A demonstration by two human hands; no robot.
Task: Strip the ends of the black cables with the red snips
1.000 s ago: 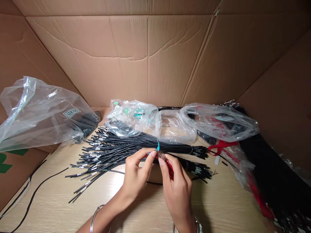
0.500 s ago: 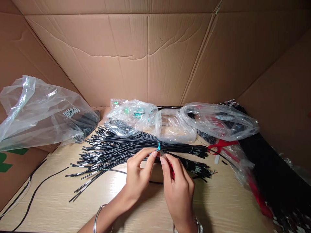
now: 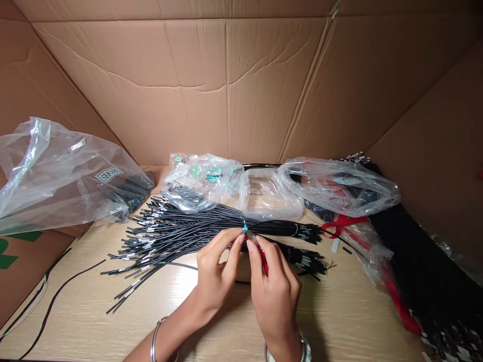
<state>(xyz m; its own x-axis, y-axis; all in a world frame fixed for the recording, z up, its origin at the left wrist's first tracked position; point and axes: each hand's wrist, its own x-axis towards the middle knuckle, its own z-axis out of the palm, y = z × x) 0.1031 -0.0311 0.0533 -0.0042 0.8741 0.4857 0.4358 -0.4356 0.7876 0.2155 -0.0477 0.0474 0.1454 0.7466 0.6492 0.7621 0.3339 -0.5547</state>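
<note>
My left hand [image 3: 215, 266] is closed, thumb and forefinger pinching a thin blue wire whose teal end [image 3: 245, 228] sticks out past the fingertips. Held in my right hand [image 3: 275, 286] is a small red-handled tool [image 3: 265, 261] with a narrow metal tip. That tip meets the teal end right at the left fingertips. The fingers cover most of the tool, so its exact kind is hidden. Just beyond both hands lies a spread of black cables [image 3: 177, 231] with pale marked ends, bundled toward the right.
Clear plastic bags lie at the back [image 3: 211, 176] and right [image 3: 339, 188]; another bag [image 3: 75, 176] stands left. Red scissors handles [image 3: 345, 221] rest beside a thick black cable bundle [image 3: 415, 256]. Loose black wires [image 3: 53, 306] lie at left. Cardboard walls [image 3: 188, 90] surround the table.
Both hands stay together in nearly the same place. The teal end and the tool tip have shifted slightly against each other, and the whole view has moved a little.
</note>
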